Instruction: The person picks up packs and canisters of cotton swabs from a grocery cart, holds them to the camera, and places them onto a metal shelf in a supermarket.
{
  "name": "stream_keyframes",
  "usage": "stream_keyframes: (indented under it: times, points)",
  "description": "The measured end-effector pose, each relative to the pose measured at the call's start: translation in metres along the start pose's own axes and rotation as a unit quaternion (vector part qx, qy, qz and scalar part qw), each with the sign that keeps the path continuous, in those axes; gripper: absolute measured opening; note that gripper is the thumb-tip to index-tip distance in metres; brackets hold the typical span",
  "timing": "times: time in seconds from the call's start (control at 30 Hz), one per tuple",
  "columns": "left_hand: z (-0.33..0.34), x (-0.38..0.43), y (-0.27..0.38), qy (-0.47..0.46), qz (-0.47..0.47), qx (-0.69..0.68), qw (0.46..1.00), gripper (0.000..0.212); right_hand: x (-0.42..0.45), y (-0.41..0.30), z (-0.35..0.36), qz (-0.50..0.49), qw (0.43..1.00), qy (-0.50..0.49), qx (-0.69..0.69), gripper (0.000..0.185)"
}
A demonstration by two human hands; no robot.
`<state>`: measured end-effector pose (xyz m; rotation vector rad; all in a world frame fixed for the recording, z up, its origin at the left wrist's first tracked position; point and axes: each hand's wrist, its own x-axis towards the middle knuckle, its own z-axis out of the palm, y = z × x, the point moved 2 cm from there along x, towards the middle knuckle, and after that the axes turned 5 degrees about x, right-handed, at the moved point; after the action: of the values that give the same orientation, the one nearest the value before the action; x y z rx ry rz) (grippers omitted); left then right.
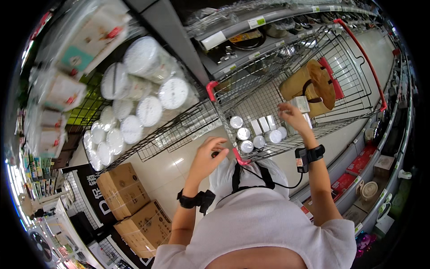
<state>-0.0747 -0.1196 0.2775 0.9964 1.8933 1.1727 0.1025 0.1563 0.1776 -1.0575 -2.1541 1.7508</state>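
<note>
A wire shopping cart [268, 84] with red plastic corners stands before me. My right hand [292, 116] is over its basket, its fingertips beside a small white box [300, 104]; whether it grips the box I cannot tell. Behind that box lies a tan bag [310, 85] with dark handles. Several round containers with silvery-white lids [243, 133] and several upright white boxes [262, 125] stand at the near end of the basket. My left hand [210, 156] hovers just outside the cart's near left corner, fingers curled apart, holding nothing visible. Both wrists wear black strapped devices.
A wire display basket [151, 134] of white-lidded clear canisters [149, 111] stands on the left, with cardboard cartons [122, 190] below it. Shelves of pans [247, 38] run behind the cart. Curved shelves with red boxes [361, 161] line the right side. Packaged goods [63, 90] hang at far left.
</note>
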Motion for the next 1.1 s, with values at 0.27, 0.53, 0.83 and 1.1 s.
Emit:
stream_keyframes:
  times: [0.27, 0.53, 0.83, 1.1]
  points:
    - [0.136, 0.076, -0.107, -0.119, -0.122, -0.067, 0.983, 0.032, -0.004, 0.144, -0.003, 0.111, 0.992, -0.005, -0.057, 0.045]
    - [0.224, 0.106, -0.160, -0.228, -0.287, -0.121, 0.923, 0.034, 0.020, 0.200, 0.027, 0.189, 0.953, -0.197, -0.134, 0.074]
    - [0.227, 0.117, -0.190, -0.145, -0.405, -0.235, 0.872, 0.034, 0.017, 0.226, 0.068, 0.264, 0.850, -0.330, -0.315, 0.080]
    - [0.217, 0.102, -0.203, -0.103, -0.396, -0.257, 0.876, 0.034, 0.023, 0.219, 0.070, 0.249, 0.886, -0.149, -0.363, 0.039]
